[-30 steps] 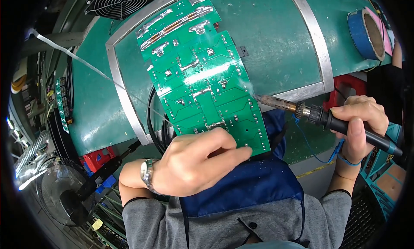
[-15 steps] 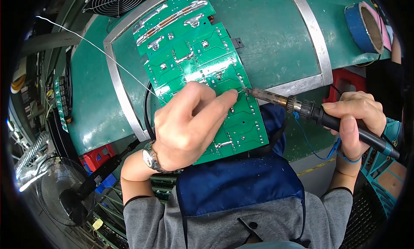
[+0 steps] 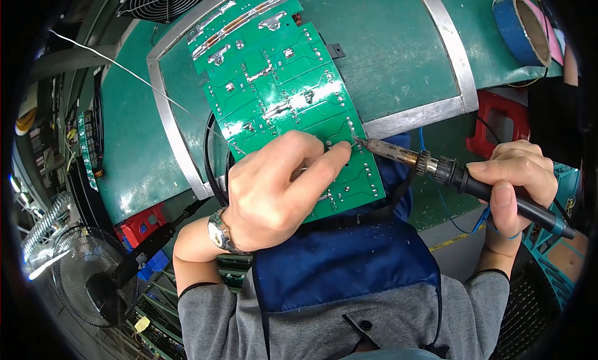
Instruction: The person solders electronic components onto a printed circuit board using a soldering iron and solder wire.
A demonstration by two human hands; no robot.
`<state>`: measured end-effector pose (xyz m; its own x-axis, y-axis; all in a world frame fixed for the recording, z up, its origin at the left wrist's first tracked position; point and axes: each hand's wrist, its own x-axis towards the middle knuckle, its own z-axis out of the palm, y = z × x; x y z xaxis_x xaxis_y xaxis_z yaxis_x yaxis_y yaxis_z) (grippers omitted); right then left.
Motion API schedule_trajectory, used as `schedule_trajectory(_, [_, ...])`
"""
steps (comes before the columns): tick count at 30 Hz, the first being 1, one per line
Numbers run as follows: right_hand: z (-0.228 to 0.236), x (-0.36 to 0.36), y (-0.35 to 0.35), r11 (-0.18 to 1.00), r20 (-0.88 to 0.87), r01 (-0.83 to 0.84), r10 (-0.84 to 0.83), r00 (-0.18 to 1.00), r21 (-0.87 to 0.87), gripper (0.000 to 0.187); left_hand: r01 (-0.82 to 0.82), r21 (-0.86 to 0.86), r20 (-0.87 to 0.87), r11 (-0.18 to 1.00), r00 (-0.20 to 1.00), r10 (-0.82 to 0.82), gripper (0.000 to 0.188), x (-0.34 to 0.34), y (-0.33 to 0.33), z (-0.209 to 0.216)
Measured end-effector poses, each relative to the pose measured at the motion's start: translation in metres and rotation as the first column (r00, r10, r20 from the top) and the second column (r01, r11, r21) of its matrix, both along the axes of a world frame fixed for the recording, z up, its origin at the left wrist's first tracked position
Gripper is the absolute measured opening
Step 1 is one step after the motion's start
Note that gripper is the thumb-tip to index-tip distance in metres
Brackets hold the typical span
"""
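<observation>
A green circuit board [image 3: 283,80] lies with its soldered side up, partly over the bench edge near my lap. My left hand [image 3: 271,189] rests over the board's lower half, thumb and fingertips pinched on a thin solder wire [image 3: 134,78] that trails off to the upper left. In my right hand [image 3: 520,179] is a soldering iron [image 3: 398,153], gripped by its black handle. Its tip meets the board near the right edge, right beside my left fingertips. The wire's end between fingers and tip is too small to make out clearly.
Metal strips [image 3: 445,33] frame the green bench top. A blue tape roll [image 3: 520,33] stands at the far right, beside a red stand [image 3: 498,123]. A black fan grille [image 3: 165,0] sits at the back left; another fan [image 3: 90,276] is low left. Another person's dark sleeve [image 3: 554,111] shows at right.
The board has shifted slightly up and left. My left hand and the iron's tip have moved a little down along the board's right edge. Both grips are unchanged.
</observation>
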<state>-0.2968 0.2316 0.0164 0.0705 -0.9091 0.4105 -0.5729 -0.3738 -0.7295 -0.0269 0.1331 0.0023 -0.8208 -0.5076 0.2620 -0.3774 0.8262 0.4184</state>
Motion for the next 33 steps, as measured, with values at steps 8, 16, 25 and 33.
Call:
schedule_trajectory(8, [0.001,0.000,0.013,0.998,0.032,0.020,-0.022,0.999,0.055,0.029,0.099,0.037,0.005,0.994,0.995,-0.099,0.031,0.005,0.008,0.007])
schedule_trajectory(16, [0.000,0.005,0.019,0.998,0.084,0.027,-0.032,0.996,0.055,0.028,0.130,-0.077,-0.013,0.989,0.991,-0.132,0.034,0.000,0.009,0.001])
schedule_trajectory(25, [0.003,-0.006,0.031,0.997,0.029,0.074,-0.075,0.997,0.025,0.031,0.262,0.302,-0.096,0.916,0.965,-0.244,0.023,0.010,0.033,0.010])
schedule_trajectory(33, [-0.003,0.003,0.035,0.996,0.103,0.045,-0.052,0.993,0.071,0.029,0.109,0.143,-0.136,0.984,0.987,-0.089,0.028,0.004,0.031,-0.004])
